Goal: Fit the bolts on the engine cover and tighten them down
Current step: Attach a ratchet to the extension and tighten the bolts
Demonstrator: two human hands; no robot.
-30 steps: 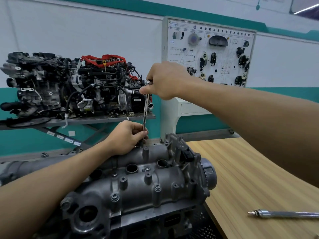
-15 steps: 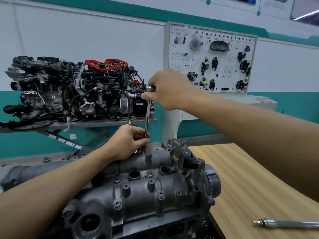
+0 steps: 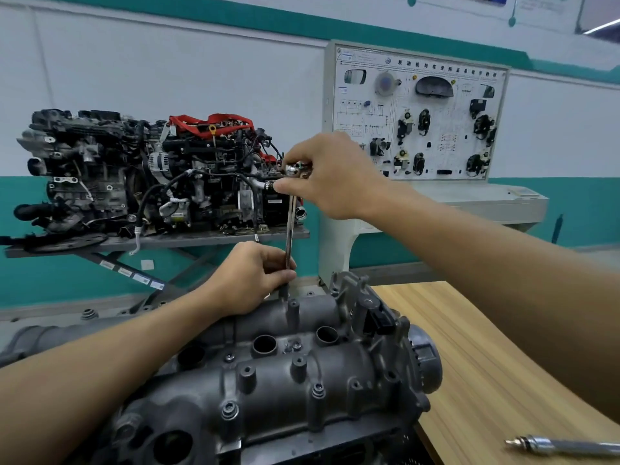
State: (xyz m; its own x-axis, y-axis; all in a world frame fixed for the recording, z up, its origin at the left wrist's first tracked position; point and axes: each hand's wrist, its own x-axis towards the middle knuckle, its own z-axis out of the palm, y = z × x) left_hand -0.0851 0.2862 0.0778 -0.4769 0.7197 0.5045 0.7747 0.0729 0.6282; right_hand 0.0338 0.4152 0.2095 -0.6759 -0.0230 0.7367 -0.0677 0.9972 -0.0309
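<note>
The grey cast engine cover [image 3: 278, 374] lies in front of me, with several bolts [image 3: 229, 409] seated along its near side. A long chrome socket extension [image 3: 290, 229] stands upright on the cover's far edge. My right hand [image 3: 330, 176] grips the ratchet head at its top. My left hand [image 3: 250, 278] pinches the lower shaft just above the dark socket, whose tip and bolt are hidden behind the cover's rim.
A wooden bench [image 3: 486, 357] runs to the right, with a chrome tool handle [image 3: 560, 446] lying near its front edge. A complete engine [image 3: 144, 172] sits on a stand behind. A white training panel [image 3: 419, 115] stands against the wall.
The view has shifted slightly, so everything sits a little lower in frame. Both hands keep their hold on the upright extension; my right hand has turned slightly at the top.
</note>
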